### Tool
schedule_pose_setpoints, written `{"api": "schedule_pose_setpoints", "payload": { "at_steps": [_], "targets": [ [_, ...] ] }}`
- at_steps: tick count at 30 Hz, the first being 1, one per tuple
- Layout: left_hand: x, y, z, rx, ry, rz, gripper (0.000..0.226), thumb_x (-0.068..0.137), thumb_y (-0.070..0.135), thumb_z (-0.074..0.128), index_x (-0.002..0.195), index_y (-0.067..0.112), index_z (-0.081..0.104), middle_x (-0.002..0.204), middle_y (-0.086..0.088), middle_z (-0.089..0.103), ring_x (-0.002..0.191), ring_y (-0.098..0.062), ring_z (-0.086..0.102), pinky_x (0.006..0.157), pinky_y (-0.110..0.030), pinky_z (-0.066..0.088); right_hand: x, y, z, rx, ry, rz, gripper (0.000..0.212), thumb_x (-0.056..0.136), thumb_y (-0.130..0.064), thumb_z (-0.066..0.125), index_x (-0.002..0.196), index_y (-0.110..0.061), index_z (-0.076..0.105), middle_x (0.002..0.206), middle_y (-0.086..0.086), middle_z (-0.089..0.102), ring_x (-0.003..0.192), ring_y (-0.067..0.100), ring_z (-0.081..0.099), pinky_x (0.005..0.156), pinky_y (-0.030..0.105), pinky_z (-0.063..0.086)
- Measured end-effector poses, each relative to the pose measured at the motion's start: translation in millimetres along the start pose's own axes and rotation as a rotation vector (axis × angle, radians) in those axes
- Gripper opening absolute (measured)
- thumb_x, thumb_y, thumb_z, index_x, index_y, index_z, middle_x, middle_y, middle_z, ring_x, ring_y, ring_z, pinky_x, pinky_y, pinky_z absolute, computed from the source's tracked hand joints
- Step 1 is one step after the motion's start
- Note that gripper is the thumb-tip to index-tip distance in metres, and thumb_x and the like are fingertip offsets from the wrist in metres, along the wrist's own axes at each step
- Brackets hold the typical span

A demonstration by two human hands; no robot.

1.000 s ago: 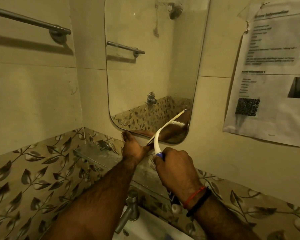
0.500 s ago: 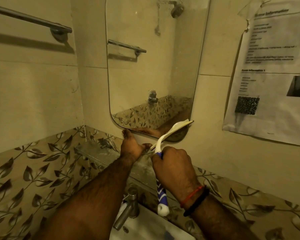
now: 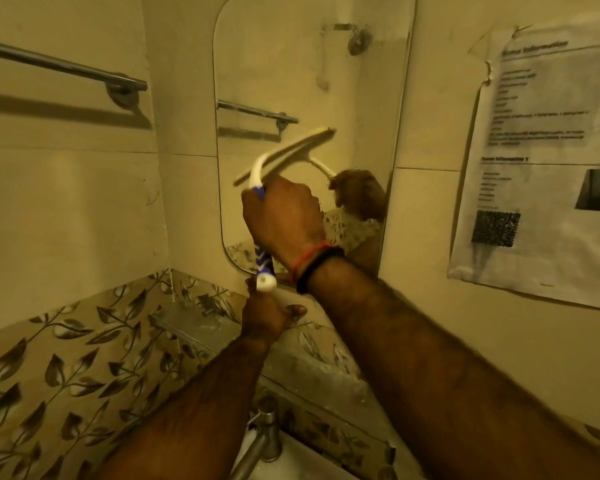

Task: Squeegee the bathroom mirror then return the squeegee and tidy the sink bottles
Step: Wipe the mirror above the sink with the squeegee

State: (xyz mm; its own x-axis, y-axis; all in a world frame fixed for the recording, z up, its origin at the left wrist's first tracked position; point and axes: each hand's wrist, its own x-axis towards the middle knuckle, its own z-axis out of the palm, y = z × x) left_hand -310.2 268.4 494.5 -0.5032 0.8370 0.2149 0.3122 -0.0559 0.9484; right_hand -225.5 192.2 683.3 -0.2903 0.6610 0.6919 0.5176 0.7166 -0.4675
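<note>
Right hand (image 3: 282, 226) is wrapped tight around the squeegee (image 3: 284, 154) handle, fist closed on the blue/white grip w/ the butt end sticking out below the fist. Blade sits just above the fist, up and a bit to the right of it, lying against the mirror (image 3: 312, 81) around mid height. Can't tell for sure if the rubber edge is actually pressed on the glass or hovering just off it, too blurry. Long axis of the blade runs on a diagonal, low end to the left of the knuckles, high end up toward the right.

Left hand (image 3: 267, 317) is below the right fist, right under the handle's butt end, down near the mirror's bottom edge above the shelf (image 3: 194, 327). Looks half curled, but can't tell if it's holding anything or just bracing.

Imo the next stroke turns on that tilt: blade prob needs levelling before pulling down toward the fist, otherwise streaks. Right hand is the one on the tool, so it does the work. Tap (image 3: 264, 441) is way below, no bottles visible yet
</note>
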Motion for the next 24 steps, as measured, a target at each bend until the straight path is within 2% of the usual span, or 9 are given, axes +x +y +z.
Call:
{"api": "schedule_pose_setpoints", "payload": {
  "at_steps": [3,5,6,9,12,16,20,24],
  "targets": [
    [-3,7,0,0.398,0.005,-0.04,0.127,0.067,0.059,0.077,0.153,0.007,-0.001,0.14,-0.019,0.05,0.118,-0.037,0.057,0.095,-0.045,0.052,41,1,16,-0.046,0.08,-0.027,0.026,0.097,-0.037,0.044,0.1,-0.014,0.056,0.084,0.005,0.063,0.073,0.024,0.06,0.061,0.032,0.045],
    [-3,8,1,0.493,0.005,-0.048,0.132,0.066,0.058,0.079,0.153,0.003,-0.005,0.144,-0.018,0.046,0.12,-0.034,0.056,0.094,-0.04,0.053,61,6,24,-0.093,0.105,-0.055,0.028,0.098,-0.037,0.043,0.108,-0.013,0.052,0.09,0.008,0.065,0.074,0.025,0.06,0.062,0.036,0.048],
    [-2,6,2,0.535,-0.002,-0.051,0.132,0.068,0.057,0.079,0.153,0.002,-0.005,0.144,-0.019,0.046,0.12,-0.032,0.057,0.092,-0.039,0.054,70,9,28,-0.108,0.112,-0.069,0.028,0.098,-0.037,0.044,0.11,-0.014,0.051,0.088,0.006,0.064,0.07,0.023,0.057,0.058,0.034,0.045],
    [-1,6,3,0.486,0.014,-0.038,0.125,0.074,0.045,0.078,0.153,0.003,-0.009,0.147,-0.019,0.041,0.124,-0.033,0.054,0.096,-0.039,0.052,91,17,37,-0.09,0.132,-0.096,0.025,0.097,-0.035,0.046,0.113,-0.015,0.048,0.081,0.002,0.057,0.061,0.017,0.045,0.047,0.027,0.029],
    [1,4,3,0.451,0.028,-0.025,0.111,0.081,0.035,0.074,0.154,0.004,-0.003,0.147,-0.019,0.042,0.125,-0.033,0.053,0.1,-0.041,0.05,103,20,46,-0.042,0.15,-0.107,0.026,0.097,-0.034,0.049,0.115,-0.015,0.047,0.074,-0.004,0.05,0.06,0.016,0.044,0.051,0.029,0.036],
    [2,7,1,0.522,0.018,-0.024,0.119,0.075,0.045,0.077,0.152,0.001,-0.001,0.145,-0.016,0.046,0.12,-0.03,0.058,0.092,-0.039,0.056,115,16,55,0.019,0.15,-0.096,0.026,0.096,-0.034,0.053,0.112,-0.016,0.046,0.065,-0.011,0.036,0.054,0.009,0.041,0.05,0.031,0.042],
    [1,9,1,0.559,0.025,-0.029,0.116,0.072,0.047,0.079,0.151,0.002,0.006,0.14,-0.016,0.05,0.117,-0.03,0.06,0.09,-0.04,0.056,126,8,57,0.066,0.135,-0.106,0.024,0.096,-0.031,0.053,0.112,-0.015,0.045,0.068,-0.01,0.037,0.056,0.006,0.042,0.044,0.023,0.032],
    [3,7,1,0.568,0.02,-0.038,0.114,0.073,0.046,0.078,0.151,0.003,0.006,0.137,-0.013,0.052,0.117,-0.028,0.059,0.091,-0.039,0.056,138,-5,50,0.075,0.124,-0.133,0.03,0.097,-0.028,0.052,0.121,-0.014,0.043,0.085,-0.001,0.051,0.07,0.017,0.054,0.054,0.03,0.047]
  ]
}}
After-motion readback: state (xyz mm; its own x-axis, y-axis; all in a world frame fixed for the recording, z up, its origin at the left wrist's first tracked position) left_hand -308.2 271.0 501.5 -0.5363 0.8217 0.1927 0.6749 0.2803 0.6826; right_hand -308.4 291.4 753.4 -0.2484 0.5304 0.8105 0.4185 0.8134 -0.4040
